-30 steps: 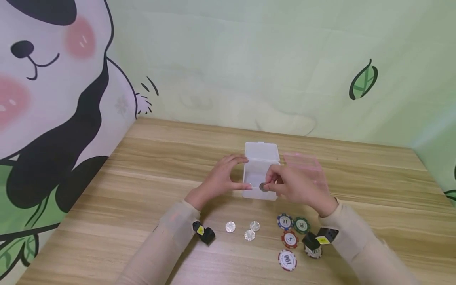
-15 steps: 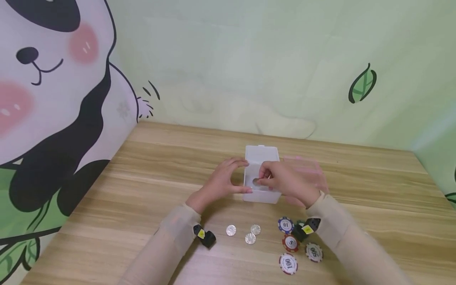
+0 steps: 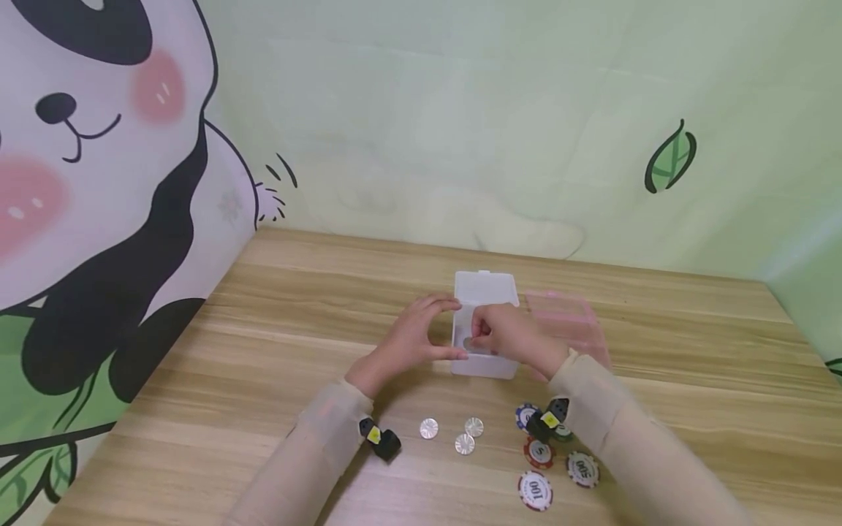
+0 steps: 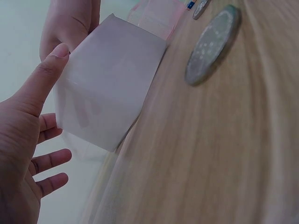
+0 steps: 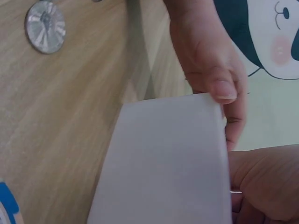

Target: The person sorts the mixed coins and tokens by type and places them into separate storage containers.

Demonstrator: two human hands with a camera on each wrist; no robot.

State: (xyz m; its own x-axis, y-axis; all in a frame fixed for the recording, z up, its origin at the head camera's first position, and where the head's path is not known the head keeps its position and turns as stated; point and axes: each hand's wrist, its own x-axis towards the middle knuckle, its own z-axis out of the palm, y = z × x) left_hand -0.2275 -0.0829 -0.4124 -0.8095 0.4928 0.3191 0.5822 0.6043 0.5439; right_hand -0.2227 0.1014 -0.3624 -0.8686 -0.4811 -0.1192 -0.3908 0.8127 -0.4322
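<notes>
A white plastic box [image 3: 483, 365] stands on the table with its lid [image 3: 485, 287] tipped back. My left hand [image 3: 414, 332] holds the box by its left side, thumb at the near corner and forefinger at the far one; its other fingers hang off the box in the left wrist view. Inside the box, my right hand [image 3: 516, 336] pinches a silver coin [image 3: 468, 342], mostly hidden by the fingers. Towards me lie three more silver coins: one coin [image 3: 429, 428] alone, and a far coin [image 3: 474, 427] touching a near coin [image 3: 465, 443].
A pink see-through box [image 3: 575, 321] lies right of the white one. Several poker chips lie under and beside my right wrist, among them a red 5 chip [image 3: 539, 452], a 500 chip [image 3: 582, 469] and a 100 chip [image 3: 536, 490]. A panda-print wall [image 3: 421, 146] backs the table.
My right hand has moved left and down into the white box, carrying the coin from over its near rim. The left hand keeps its place on the box.
</notes>
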